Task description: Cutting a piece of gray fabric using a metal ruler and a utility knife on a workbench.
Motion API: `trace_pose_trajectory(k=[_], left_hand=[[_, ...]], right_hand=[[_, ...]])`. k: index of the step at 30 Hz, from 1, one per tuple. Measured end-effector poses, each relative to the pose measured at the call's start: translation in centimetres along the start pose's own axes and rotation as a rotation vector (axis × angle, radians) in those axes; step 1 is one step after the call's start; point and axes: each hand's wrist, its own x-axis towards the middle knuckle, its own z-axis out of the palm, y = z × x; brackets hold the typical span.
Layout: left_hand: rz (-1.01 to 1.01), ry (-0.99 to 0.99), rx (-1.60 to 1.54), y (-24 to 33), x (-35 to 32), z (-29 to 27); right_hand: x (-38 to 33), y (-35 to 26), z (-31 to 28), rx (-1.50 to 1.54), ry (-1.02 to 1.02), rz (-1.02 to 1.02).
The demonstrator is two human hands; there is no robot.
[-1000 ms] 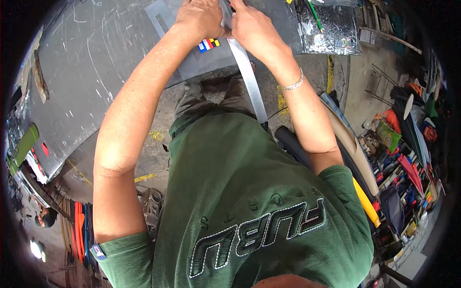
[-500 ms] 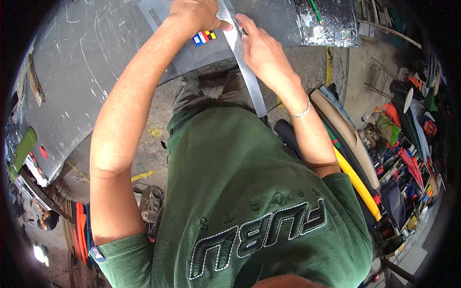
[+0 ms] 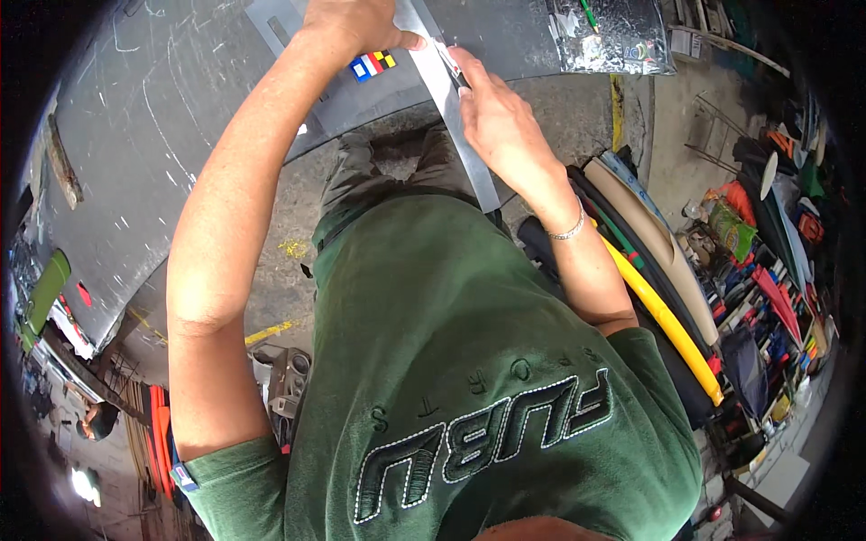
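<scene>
A long metal straightedge (image 3: 458, 135) lies slanted over the dark work surface (image 3: 135, 117), its near end jutting past the edge toward my waist. My left hand (image 3: 356, 25) is at the top of the view, its thumb stretched onto the straightedge; its other fingers are cut off or hidden. Along the straightedge's right side, my right hand (image 3: 505, 117) is closed around a slim cutter knife (image 3: 461, 79), mostly covered by the fingers. A small patch of coloured flags (image 3: 373, 65) sits left of the straightedge, on a grey sheet (image 3: 336, 106).
A clear-wrapped dark sheet (image 3: 613, 41) with a green pencil (image 3: 589, 15) on it is at the table's right end. To my right, rolls of material, one a yellow roll (image 3: 667, 311), lean beside heaped coloured scraps (image 3: 767, 316). A piece of wood (image 3: 63, 162) lies far left.
My right hand has slid a short way toward me along the straightedge with the cutter knife. My left hand keeps its thumb on the straightedge. The view has shifted slightly.
</scene>
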Motion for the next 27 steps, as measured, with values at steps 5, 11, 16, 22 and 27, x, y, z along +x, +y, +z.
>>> trace_pose_trajectory(k=[5,11,16,22,27], left_hand=[[-0.104,-0.308,0.092,0.2,0.7,-0.4],[-0.097,-0.33,0.11,-1.6,1.1,2.4],[-0.083,-0.314,0.132,0.9,1.2,-0.6],[0.344,0.266,-0.776,-6.3,-0.1,7.4],[-0.06,-0.238,0.159,-0.3,0.4,0.1]], right_hand=[[0.0,1.7,-1.5,0.257,0.0,0.085],[-1.0,7.4,-7.6,0.001,0.246,0.062],[1.3,5.0,-10.1,0.22,0.31,-0.068],[11.5,6.4,-5.5,0.435,0.382,-0.445],[13.7,-0.4,-5.9,1.002,0.352,-0.225]])
